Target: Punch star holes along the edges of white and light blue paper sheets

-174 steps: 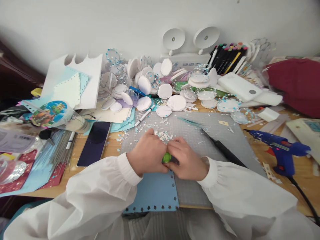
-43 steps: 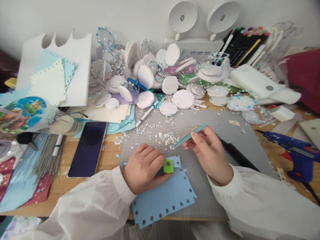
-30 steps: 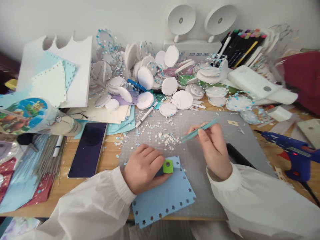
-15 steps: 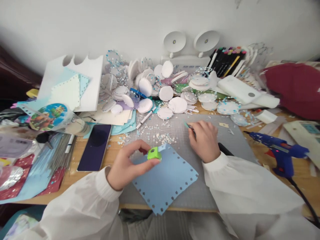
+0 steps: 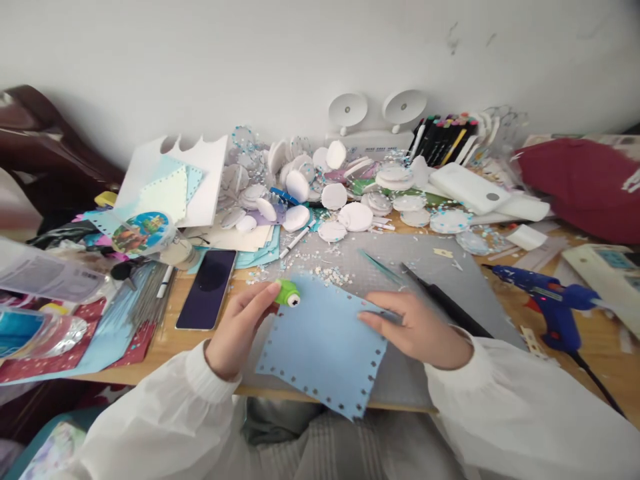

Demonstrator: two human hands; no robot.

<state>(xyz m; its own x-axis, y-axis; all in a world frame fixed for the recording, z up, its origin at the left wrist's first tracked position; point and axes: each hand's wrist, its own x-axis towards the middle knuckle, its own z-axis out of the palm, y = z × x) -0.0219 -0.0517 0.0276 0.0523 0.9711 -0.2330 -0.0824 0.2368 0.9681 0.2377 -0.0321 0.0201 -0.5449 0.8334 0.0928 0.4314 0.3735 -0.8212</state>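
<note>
Left hand (image 5: 235, 331): fingers gripping green punch (image 5: 286, 291), white end (image 5: 294, 301) exposed;
Right hand (image 5: 411, 328): fingers pinching blue sheet (image 5: 325, 343) at edge, likely for support

A loose, plain white fabric sleeve (image 5: 160, 410) with soft creases reaches the bare left hand (image 5: 237, 327), gathered at a narrow white cuff (image 5: 209, 371); a matching white right sleeve (image 5: 505, 397) meets the bare right hand (image 5: 417, 327). Grey pleated cloth (image 5: 343, 445) covers the lap, darker grey-green cloth (image 5: 273, 421) to its left.
</note>
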